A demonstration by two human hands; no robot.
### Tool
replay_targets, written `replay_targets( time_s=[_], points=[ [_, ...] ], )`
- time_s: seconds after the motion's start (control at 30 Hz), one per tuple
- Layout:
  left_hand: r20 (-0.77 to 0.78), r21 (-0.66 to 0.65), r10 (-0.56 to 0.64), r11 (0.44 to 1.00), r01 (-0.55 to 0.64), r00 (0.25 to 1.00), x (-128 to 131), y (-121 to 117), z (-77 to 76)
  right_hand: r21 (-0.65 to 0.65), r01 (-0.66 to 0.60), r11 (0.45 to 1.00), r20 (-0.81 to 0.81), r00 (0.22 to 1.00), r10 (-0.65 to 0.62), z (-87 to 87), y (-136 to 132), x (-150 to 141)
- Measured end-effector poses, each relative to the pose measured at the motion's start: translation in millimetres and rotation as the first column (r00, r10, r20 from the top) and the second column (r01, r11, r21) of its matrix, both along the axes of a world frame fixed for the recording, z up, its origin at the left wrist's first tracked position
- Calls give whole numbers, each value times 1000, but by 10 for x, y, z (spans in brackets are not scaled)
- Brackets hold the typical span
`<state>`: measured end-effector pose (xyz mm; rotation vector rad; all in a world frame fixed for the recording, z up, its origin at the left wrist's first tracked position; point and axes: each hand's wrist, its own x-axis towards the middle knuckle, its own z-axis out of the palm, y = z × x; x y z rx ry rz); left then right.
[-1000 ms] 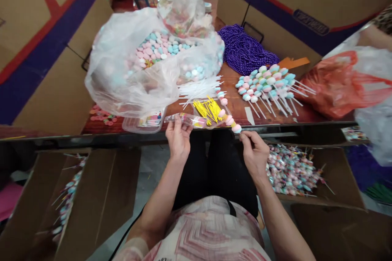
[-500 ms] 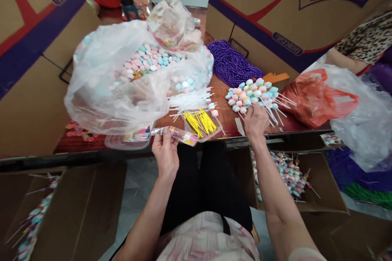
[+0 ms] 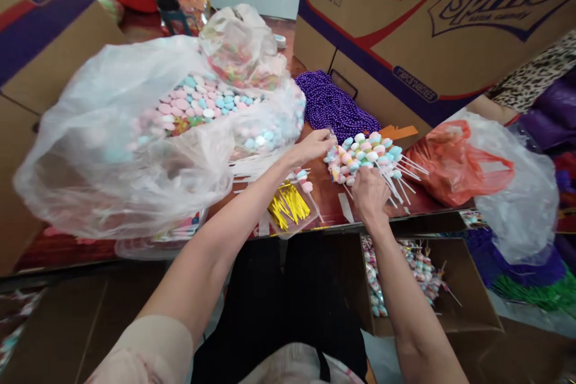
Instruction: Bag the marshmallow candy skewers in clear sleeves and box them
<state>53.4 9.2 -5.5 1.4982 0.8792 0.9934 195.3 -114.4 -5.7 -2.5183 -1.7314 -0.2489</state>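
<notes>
A pile of candy skewers [image 3: 366,153], pastel pink, blue and white pieces on white sticks, lies on the red-brown table [image 3: 330,204]. My right hand [image 3: 371,192] rests on the near ends of their sticks with its fingers curled over them. My left hand [image 3: 310,147] reaches across to the left edge of the pile, fingers pinched on what looks like a thin clear wrapper [image 3: 330,132]. One short skewer [image 3: 305,180] lies apart, just below my left wrist.
A big clear bag of loose pastel candies [image 3: 135,150] fills the left. Yellow twist ties [image 3: 290,207] sit in a clear tray at the table edge. Purple beads [image 3: 333,105], an orange bag [image 3: 450,162] and a cardboard box [image 3: 427,24] stand behind. A box of wrapped skewers [image 3: 414,276] sits below.
My left hand has left the table's front edge and reached right to the skewer pile. My right hand moved up from the edge onto the pile's sticks. The view swung right.
</notes>
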Motion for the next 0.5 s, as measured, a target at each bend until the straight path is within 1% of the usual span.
replay_targets(
  time_s=[0.03, 0.07, 0.1, 0.17, 0.33, 0.5],
  points=[
    [-125, 19, -47, 999, 50, 991, 96, 81, -28, -3, -3, 1000, 6, 1000, 3, 8, 9, 16],
    [-241, 29, -92, 994, 102, 966, 172, 140, -58, -6, -6, 1000, 8, 1000, 6, 15, 18, 33],
    [-314, 42, -92, 993, 111, 945, 228, 180, -91, -8, -11, 1000, 5, 1000, 11, 20, 25, 51],
    [-395, 71, -64, 993, 99, 917, 287, 218, -163, -9, -32, 999, -10, 999, 32, 15, 34, 90],
    [-450, 112, -23, 990, 82, 892, 285, 226, -316, 48, -87, 995, -34, 995, 89, -97, 41, 163],
    [-422, 107, -25, 991, 78, 906, 308, 224, -373, 93, -115, 989, -69, 990, 121, -209, 64, 164]
  ],
)
